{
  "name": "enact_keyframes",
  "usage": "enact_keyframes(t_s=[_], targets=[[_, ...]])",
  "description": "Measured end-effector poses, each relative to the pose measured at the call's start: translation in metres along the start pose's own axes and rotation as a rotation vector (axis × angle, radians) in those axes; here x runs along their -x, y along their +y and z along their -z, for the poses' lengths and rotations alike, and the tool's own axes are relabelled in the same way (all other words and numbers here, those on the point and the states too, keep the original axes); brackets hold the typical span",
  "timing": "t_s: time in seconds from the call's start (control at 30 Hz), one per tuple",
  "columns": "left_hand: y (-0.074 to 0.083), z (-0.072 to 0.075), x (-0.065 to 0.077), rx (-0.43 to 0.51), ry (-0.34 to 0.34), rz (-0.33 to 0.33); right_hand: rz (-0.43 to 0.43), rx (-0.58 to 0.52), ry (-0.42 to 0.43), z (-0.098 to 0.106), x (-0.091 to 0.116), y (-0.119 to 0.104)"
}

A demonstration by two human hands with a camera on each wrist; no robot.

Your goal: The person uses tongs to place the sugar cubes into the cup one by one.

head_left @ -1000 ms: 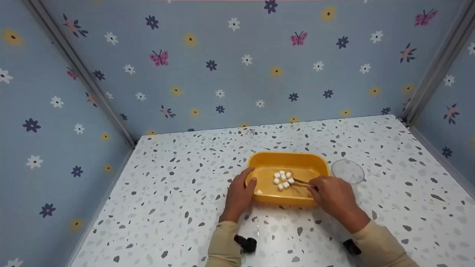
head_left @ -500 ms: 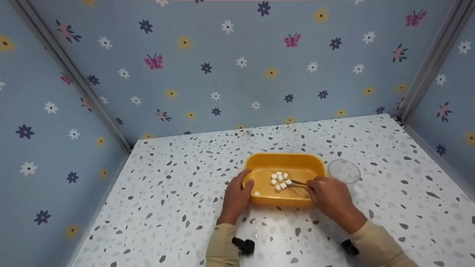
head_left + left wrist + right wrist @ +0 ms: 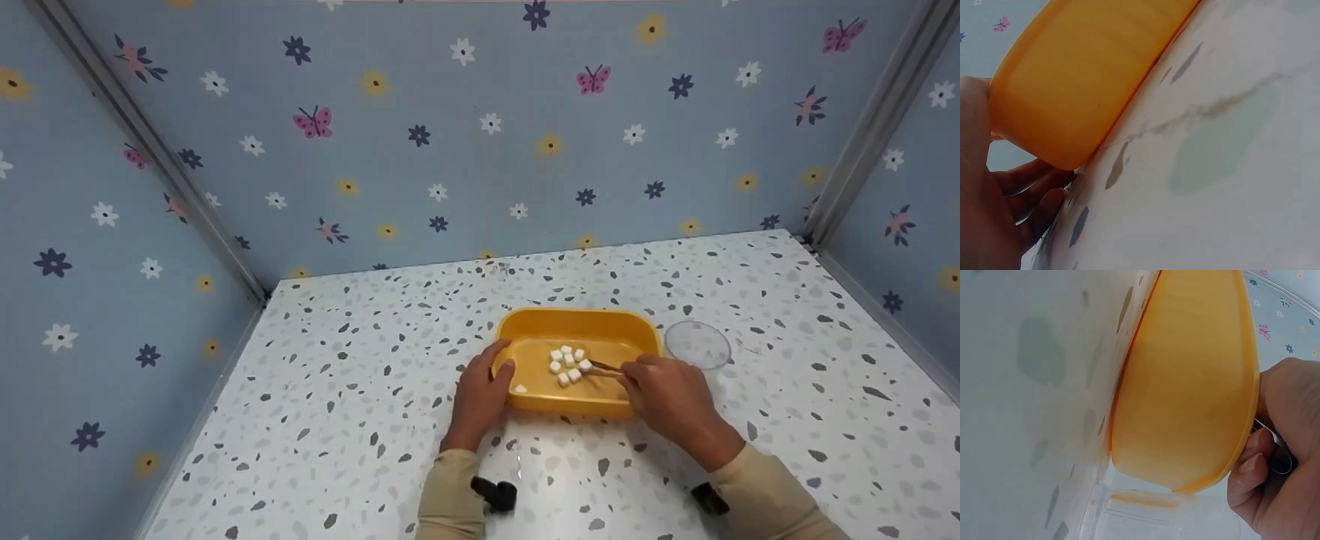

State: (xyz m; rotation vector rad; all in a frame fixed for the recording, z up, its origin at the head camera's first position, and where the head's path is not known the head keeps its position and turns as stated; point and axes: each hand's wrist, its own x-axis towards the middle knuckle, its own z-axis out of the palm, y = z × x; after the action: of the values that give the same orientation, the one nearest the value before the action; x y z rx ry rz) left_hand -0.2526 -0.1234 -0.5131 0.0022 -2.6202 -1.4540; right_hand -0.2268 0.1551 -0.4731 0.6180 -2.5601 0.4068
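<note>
A yellow plastic tub (image 3: 577, 409) stands on the table in the head view. My left hand (image 3: 480, 394) holds its left end, thumb over the rim and other fingers along the outside, as the left wrist view shows. My right hand (image 3: 670, 395) grips a pair of tweezers (image 3: 609, 368) above the tub's right side. Their tips reach the rightmost white cube (image 3: 585, 365) of a loose cluster of several small white cubes (image 3: 564, 380) on the tub floor. Another white piece (image 3: 520, 389) lies in the front left corner, partly hidden by the rim.
Just right of the tub is a round clear container (image 3: 697, 345), its transparent wall (image 3: 1168, 517) low in the right wrist view. The speckled table (image 3: 360, 375) meets a flower-patterned wall (image 3: 480, 150) at the back and similar panels on both sides.
</note>
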Motion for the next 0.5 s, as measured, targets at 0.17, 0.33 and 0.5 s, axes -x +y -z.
enact_keyframes(t_s=[0.17, 0.33, 0.5], targets=[[-0.0008, -0.0006, -0.0002, 0.007, -0.003, -0.001, -0.007, -0.002, -0.008, -0.0007, 0.0003, 0.0005], [-0.0018, -0.0005, -0.0003, 0.002, -0.002, 0.002, -0.009, -0.005, -0.011, -0.0013, 0.0005, 0.0006], [-0.0015, -0.0001, -0.0009, -0.004, -0.002, 0.003, 0.003, -0.011, 0.003, -0.0014, 0.0002, 0.0014]])
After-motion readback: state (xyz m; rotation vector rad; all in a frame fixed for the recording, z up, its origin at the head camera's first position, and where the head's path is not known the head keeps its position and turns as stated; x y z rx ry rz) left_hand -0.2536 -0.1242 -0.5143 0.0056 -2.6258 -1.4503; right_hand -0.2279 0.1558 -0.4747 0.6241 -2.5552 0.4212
